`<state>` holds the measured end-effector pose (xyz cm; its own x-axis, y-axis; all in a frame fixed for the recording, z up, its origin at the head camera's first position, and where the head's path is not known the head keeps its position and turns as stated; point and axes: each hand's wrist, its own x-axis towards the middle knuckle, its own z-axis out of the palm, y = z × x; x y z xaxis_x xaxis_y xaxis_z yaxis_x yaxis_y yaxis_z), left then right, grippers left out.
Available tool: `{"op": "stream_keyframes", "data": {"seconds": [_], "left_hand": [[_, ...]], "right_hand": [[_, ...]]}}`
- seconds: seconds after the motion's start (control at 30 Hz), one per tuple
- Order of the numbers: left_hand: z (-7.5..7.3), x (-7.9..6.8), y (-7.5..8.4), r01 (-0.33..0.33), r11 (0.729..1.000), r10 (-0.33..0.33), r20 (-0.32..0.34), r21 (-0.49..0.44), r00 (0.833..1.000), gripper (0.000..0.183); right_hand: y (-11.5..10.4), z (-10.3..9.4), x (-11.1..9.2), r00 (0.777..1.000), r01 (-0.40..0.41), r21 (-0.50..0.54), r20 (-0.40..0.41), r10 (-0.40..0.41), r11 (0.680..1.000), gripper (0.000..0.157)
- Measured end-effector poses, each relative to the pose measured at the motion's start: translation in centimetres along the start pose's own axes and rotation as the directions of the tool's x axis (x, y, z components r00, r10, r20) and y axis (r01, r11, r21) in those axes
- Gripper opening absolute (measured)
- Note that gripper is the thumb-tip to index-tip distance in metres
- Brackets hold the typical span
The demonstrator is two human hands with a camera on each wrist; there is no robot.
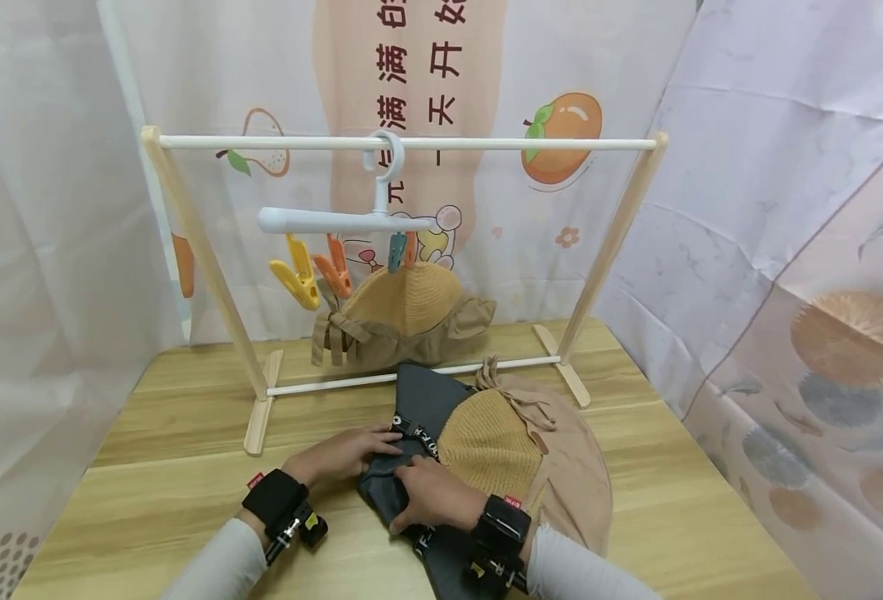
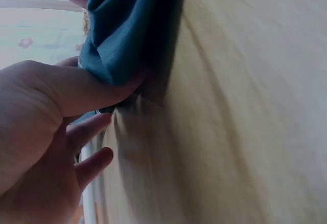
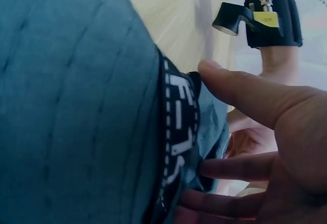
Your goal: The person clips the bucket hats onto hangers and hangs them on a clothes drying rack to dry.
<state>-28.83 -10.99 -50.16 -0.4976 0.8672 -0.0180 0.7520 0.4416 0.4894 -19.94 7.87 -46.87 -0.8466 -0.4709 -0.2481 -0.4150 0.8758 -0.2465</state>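
Observation:
A dark grey hat (image 1: 430,396) with a stitched brim and a black, white-lettered band lies on the table, its middle part crumpled. At its left side, my left hand (image 1: 344,454) pinches the fabric; the left wrist view shows the thumb against a fold of the dark cloth (image 2: 117,35). My right hand (image 1: 441,496) grips the crumpled part from the near right, and in the right wrist view its thumb and fingers lie around the cloth beside the lettered band (image 3: 179,116). A tan hat with a straw crown (image 1: 490,437) lies against the dark one on the right.
A wooden rack (image 1: 614,242) with a white top rod (image 1: 486,143) stands at the back. From it hangs a pale blue hanger (image 1: 336,221) with a yellow clip (image 1: 296,275), an orange clip (image 1: 334,268) and others. Another straw-and-tan hat (image 1: 411,304) is below the hanger.

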Motion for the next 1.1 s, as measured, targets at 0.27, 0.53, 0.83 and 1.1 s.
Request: {"op": "stream_keyframes", "data": {"seconds": [0.27,0.53,0.83,1.1], "left_hand": [[0.1,0.3,0.2,-0.002,0.993,0.008,-0.046,0.122,0.999,0.051],[0.2,1.4,0.5,-0.03,0.991,0.034,-0.029,0.131,0.999,0.05],[1.8,1.5,1.1,-0.01,0.992,0.004,0.05,0.125,0.999,0.048],[0.7,2.0,1.0,-0.017,0.986,0.016,0.003,0.168,1.0,0.044]], "right_hand": [[-1.3,0.9,0.8,0.996,0.046,-0.164,-0.071,-0.059,0.985,0.071],[-0.4,1.0,1.1,0.99,0.111,-0.184,-0.064,-0.124,0.977,0.051],[-0.1,1.6,0.3,0.988,0.152,-0.08,0.024,-0.15,0.985,0.046],[0.4,1.0,0.9,0.986,0.16,-0.13,-0.028,-0.165,0.978,0.048]]}}
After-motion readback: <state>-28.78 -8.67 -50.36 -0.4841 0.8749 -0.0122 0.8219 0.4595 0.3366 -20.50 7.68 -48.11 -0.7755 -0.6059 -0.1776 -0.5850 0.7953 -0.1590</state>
